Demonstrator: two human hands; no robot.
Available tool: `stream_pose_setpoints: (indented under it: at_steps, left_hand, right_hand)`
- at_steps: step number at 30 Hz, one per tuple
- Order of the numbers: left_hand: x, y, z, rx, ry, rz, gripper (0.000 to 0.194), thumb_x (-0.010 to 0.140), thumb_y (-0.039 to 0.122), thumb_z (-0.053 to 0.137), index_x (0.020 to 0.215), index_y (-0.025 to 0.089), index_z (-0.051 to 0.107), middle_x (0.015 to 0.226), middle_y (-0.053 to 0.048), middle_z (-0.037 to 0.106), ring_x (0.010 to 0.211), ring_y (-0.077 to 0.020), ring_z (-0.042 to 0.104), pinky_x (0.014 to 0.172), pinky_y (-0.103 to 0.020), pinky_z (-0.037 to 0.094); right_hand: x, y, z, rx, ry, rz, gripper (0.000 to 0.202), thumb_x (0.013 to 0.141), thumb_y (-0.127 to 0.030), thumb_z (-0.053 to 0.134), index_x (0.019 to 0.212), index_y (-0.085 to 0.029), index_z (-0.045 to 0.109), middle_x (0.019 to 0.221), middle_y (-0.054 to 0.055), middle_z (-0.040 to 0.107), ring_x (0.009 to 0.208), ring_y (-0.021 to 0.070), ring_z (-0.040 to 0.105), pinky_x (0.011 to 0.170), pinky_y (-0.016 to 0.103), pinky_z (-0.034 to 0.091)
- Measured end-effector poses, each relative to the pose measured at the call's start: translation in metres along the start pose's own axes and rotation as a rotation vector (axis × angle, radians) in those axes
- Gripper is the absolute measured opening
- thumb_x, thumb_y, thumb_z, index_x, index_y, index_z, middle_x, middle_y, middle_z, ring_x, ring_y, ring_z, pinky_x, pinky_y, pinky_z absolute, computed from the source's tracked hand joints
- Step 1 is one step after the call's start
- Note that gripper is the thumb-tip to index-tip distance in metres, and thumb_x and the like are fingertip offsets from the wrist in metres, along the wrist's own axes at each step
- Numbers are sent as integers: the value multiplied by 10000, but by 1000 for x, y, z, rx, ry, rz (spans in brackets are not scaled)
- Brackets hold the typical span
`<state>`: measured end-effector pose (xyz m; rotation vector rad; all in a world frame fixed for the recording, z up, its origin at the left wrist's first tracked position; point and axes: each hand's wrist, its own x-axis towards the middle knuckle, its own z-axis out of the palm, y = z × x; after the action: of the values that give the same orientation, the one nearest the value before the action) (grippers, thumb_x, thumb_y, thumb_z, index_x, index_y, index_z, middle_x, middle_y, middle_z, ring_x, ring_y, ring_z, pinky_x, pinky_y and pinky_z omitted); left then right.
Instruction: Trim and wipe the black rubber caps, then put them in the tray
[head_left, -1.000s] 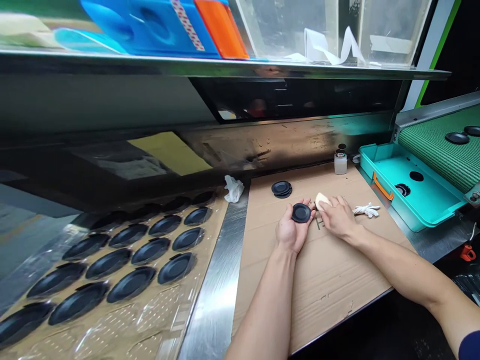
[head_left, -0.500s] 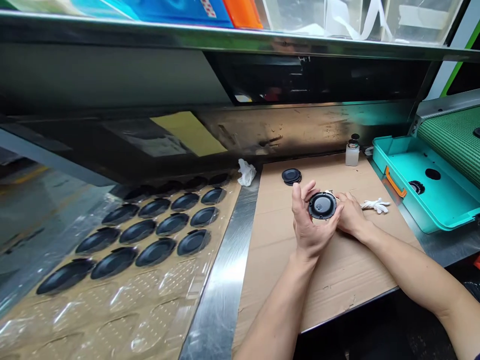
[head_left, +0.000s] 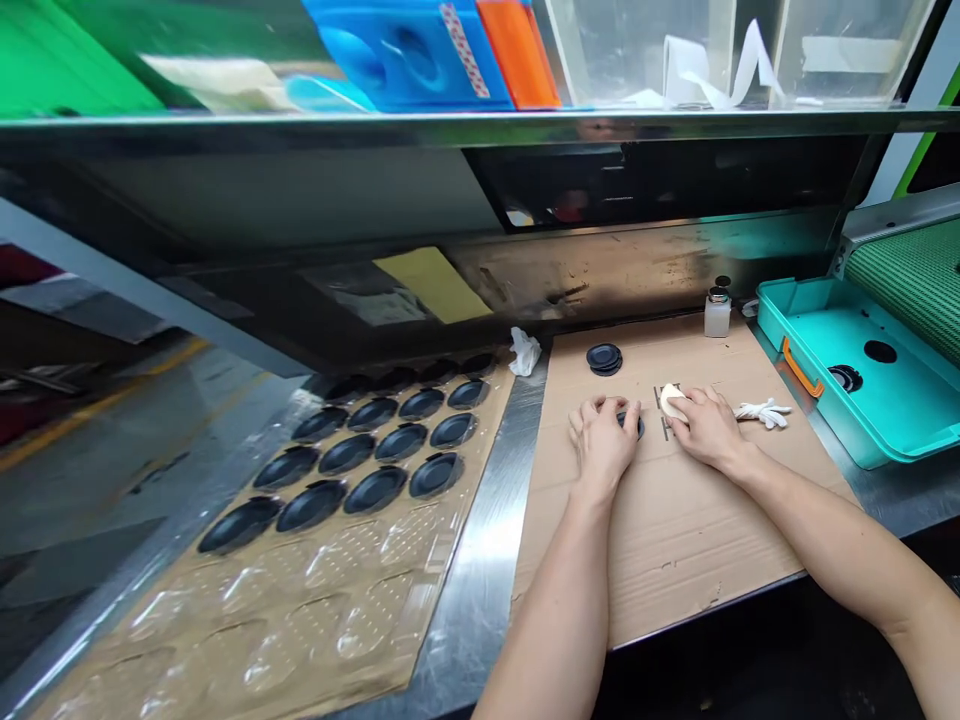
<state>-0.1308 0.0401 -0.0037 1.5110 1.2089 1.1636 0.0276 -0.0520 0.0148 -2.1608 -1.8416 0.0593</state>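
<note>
Low over the cardboard sheet (head_left: pixel 675 530), my left hand (head_left: pixel 604 440) has its fingers wrapped round a black round part (head_left: pixel 631 424), most of it hidden under the palm. To the right, my right hand (head_left: pixel 705 430) grips a small off-white pad (head_left: pixel 671 401) at the cardboard surface, beside dark printed marks. A small stack of black discs (head_left: pixel 604 359) lies behind my left hand. Right of my right hand is a white bundle (head_left: pixel 763 413), which looks like a glove or cloth.
A clear tray (head_left: pixel 330 590) with rows of black round parts stands at the left. Crumpled white tissue (head_left: pixel 524 352), a small bottle (head_left: pixel 717 314) and a teal bin (head_left: pixel 862 400) with an orange handle border the cardboard. A metal shelf (head_left: pixel 480 128) spans above.
My hands have moved apart and down to the cardboard. The black part, earlier held up face outward, is now low under my left hand. The off-white pad now shows clearly under my right fingers.
</note>
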Motion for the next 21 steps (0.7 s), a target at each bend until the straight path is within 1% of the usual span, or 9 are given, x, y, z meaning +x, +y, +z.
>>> stream_pose_setpoints:
  at_steps: [2,4,10,11,13,14,16,18,21]
  left_hand:
    - [2,-3,1,28,-16,19,146,739,329,831,793,257,716,1318,-158,611,1492,-405,259,1272,-564,25]
    - [2,-5,-1,127,-58,69,146,767,371,791,791,250,713,1261,-157,648,1442,-402,342,1266,-570,51]
    - [8,-19,-34,487,-322,265,261,784,505,648,826,249,680,1183,-162,715,1269,-414,574,1196,-581,307]
    - [13,-16,-39,563,-334,264,309,806,537,606,867,241,671,1183,-185,711,1254,-433,590,1157,-596,364]
    - [23,4,-36,740,-265,331,404,850,577,530,962,208,648,1230,-246,680,1303,-485,555,1139,-646,373]
    - [27,21,-26,791,-236,411,428,870,578,502,1012,197,636,1266,-260,662,1334,-493,531,1146,-658,362]
    - [27,68,16,768,-247,631,417,893,541,485,1091,201,623,1311,-242,648,1363,-471,515,1166,-649,350]
    - [15,124,80,613,-369,821,383,891,487,511,1140,224,632,1296,-196,665,1338,-435,541,1173,-622,359]
    - [-15,207,195,365,-604,932,395,887,427,602,1201,194,656,1407,-199,599,1388,-398,501,1220,-552,323]
  right_hand:
    - [1,0,0,-12,7,-6,377,1021,-403,521,1331,-248,670,1347,114,639,1220,283,509,1052,407,406]
    - [1,-1,1,-25,16,-13,363,1016,-401,527,1308,-244,675,1345,115,640,1218,284,519,1035,410,421]
    - [2,-6,8,-7,33,-29,313,996,-398,542,1177,-201,704,1193,132,684,1145,308,575,963,442,476]
    - [3,-6,10,7,32,-31,306,988,-392,549,1159,-195,709,1171,137,687,1129,312,586,948,447,485]
    - [7,-8,12,42,32,-31,283,959,-377,581,1113,-186,722,1140,151,694,1100,318,604,912,446,502]
    - [9,-9,13,59,42,-30,266,939,-360,602,1087,-178,727,1125,157,700,1086,317,613,896,442,510]
    - [12,-9,15,85,74,-35,229,895,-330,643,1030,-169,734,1094,166,716,1053,314,632,862,434,523]
    - [14,-9,18,104,114,-40,180,862,-314,669,954,-174,737,1043,157,732,1022,309,647,834,432,534]
    - [17,-10,25,123,136,-54,149,820,-336,713,836,-188,723,949,134,742,972,302,664,783,419,546]
